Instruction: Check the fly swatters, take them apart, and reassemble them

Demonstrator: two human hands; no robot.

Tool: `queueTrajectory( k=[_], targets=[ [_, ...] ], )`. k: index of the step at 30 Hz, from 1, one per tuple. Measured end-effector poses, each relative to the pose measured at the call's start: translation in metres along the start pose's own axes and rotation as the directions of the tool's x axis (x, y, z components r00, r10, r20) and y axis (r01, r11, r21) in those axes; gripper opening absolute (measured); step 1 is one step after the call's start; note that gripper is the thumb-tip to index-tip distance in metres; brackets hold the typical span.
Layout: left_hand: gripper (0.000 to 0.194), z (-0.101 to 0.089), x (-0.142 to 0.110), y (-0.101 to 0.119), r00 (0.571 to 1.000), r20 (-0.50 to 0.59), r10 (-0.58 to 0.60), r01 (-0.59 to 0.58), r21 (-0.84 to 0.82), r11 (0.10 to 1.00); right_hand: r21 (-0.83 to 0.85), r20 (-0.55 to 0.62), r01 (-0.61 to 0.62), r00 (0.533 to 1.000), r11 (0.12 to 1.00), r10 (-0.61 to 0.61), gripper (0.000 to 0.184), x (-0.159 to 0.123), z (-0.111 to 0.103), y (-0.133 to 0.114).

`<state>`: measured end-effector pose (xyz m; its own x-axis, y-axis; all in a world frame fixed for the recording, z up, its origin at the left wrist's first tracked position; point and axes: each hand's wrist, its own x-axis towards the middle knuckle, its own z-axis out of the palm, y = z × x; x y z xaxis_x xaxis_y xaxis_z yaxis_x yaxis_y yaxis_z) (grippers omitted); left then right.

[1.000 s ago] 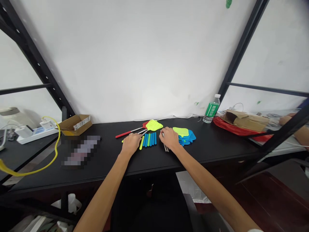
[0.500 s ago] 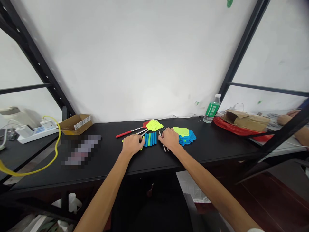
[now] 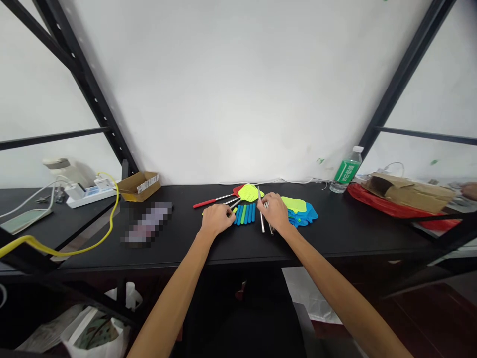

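Note:
My left hand (image 3: 217,219) is closed around a yellow-green handle (image 3: 234,211), of which only a small end shows by the thumb. Beside it, several blue and green handle grips (image 3: 246,214) lie in a row. My right hand (image 3: 274,211) pinches a thin metal rod (image 3: 262,221) and tilts it up; more rods lie under that palm. Just right of it is a stack of blue fly swatter heads (image 3: 305,215) with a yellow-green head (image 3: 293,204) on top. Behind the grips lie a yellow-green fly swatter (image 3: 250,192) and a red-handled one (image 3: 204,203).
On the black table (image 3: 208,251) stand an open cardboard box (image 3: 139,187) and a blurred-out object (image 3: 149,223) at left. A water bottle (image 3: 347,170) and a torn carton (image 3: 408,191) on red plastic (image 3: 387,203) are at right. Another person's hand (image 3: 470,191) shows at the edge.
My right hand has lifted one metal rod's upper end off the table between thumb and fingers. The left hand stays by the grips. The view has shifted left.

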<state>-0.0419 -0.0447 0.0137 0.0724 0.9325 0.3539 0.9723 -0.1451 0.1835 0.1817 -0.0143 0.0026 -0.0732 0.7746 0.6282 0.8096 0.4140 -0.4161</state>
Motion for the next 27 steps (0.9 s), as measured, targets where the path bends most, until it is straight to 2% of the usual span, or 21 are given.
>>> queueTrajectory(
  k=[4,9,14,20,27],
  targets=[
    [0.022,-0.0002,-0.0008,0.0000,0.998,-0.068,0.008,-0.010,-0.037,0.999,0.218,-0.081,0.023,0.997,0.976,-0.005,0.022,0.0020,-0.0028,0.0019],
    [0.023,0.0005,-0.0012,-0.0011,0.990,-0.139,0.008,-0.015,-0.055,0.998,0.343,-0.177,0.014,0.983,0.939,0.050,0.024,0.0031,-0.0041,0.0047],
    [0.023,0.0015,-0.0005,-0.0036,0.981,-0.182,0.064,-0.085,-0.109,0.990,0.401,-0.191,-0.047,0.973,0.915,0.133,0.026,0.0031,-0.0034,0.0066],
    [0.038,0.0024,0.0000,-0.0062,0.966,-0.190,0.177,-0.203,-0.127,0.971,0.444,-0.163,-0.075,0.973,0.893,0.163,0.026,0.0025,-0.0035,0.0061],
    [0.026,0.0042,-0.0001,-0.0077,0.924,-0.271,0.268,-0.308,-0.117,0.944,0.435,-0.176,-0.059,0.973,0.898,0.149,0.020,0.0021,-0.0034,0.0064]
  ],
)
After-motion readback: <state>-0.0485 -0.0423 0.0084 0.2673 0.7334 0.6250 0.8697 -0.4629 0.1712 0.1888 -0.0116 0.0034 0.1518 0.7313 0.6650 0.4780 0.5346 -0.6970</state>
